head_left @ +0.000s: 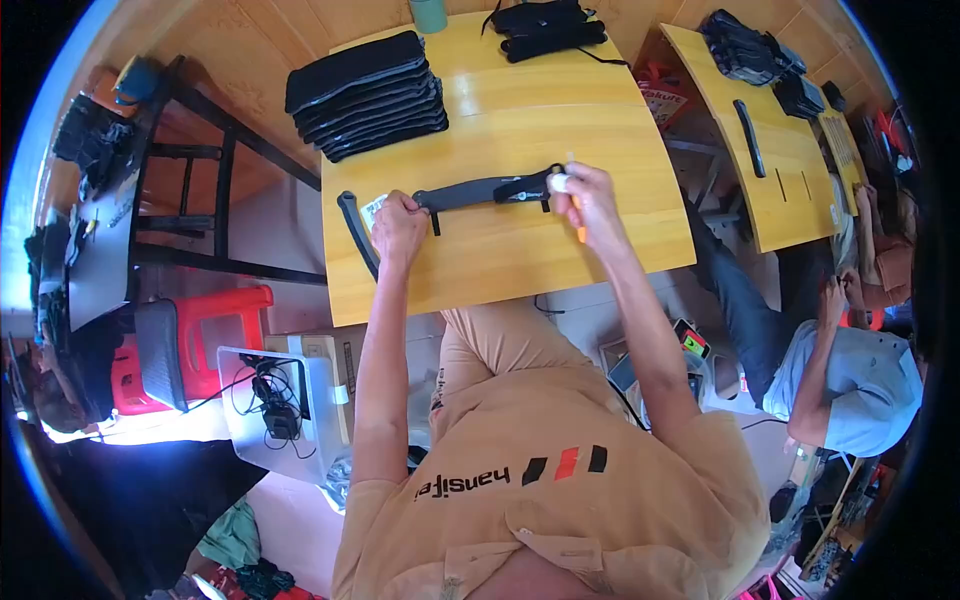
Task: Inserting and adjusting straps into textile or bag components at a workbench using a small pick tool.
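Note:
A dark grey fabric strap (465,194) lies stretched across the yellow table, with a shorter black piece (523,189) bearing small white print at its right part. My left hand (400,220) is closed, pinching the strap's left end. A white printed label (371,211) shows just left of those fingers. At the strap's right end, my right hand (590,200) is closed around a slim tool with a white top and an orange end (582,234); its exact kind is not clear. Another black strip (357,233) lies curved by my left forearm.
A stack of folded black pieces (365,95) stands at the table's (480,265) back left. Black bundles (545,28) and a green cup (428,14) are at the back. On the right, a person (850,385) sits near a second yellow table (790,205). Red stools (215,325) and a clear bin (280,410) stand left.

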The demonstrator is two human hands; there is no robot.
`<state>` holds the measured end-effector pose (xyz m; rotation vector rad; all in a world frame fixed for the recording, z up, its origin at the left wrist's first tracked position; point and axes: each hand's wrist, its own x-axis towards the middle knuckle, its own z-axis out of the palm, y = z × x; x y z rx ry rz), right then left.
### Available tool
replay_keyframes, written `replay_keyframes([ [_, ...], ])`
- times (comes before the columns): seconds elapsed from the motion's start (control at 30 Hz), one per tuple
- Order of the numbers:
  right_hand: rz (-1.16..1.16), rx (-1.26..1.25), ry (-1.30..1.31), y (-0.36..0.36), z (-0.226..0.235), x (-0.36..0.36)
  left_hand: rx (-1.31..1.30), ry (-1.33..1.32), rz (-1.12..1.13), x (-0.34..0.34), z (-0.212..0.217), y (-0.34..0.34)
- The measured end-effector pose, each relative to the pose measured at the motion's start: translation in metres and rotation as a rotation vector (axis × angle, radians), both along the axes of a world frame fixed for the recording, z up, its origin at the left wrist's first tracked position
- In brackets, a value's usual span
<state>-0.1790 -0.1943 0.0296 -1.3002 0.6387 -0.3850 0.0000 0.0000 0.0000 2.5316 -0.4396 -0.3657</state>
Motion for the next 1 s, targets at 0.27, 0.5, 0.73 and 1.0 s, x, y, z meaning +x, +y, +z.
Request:
replay_keyframes([
  [0.27,-0.325,0.078,-0.051,-0.034,0.003,-0.055,0.016,0.02,0.048,-0.007,0.003,0.0],
  [0.5,-0.564,0.081,-0.178,-0.067,0.009,-0.075,0.02,0.026,0.043,-0.003,0.0,-0.002],
  [0.73,-0.946,-0.017,-0.321,-0.127,0.051,-0.171,0.011,-0.033,0.032,-0.002,-0.003,-0.002],
  [1.0,-0.622,-0.296,-0.144,-0.053,0.081,-0.157,-0.213,-0.165,0.005,-0.013,-0.009,0.005],
])
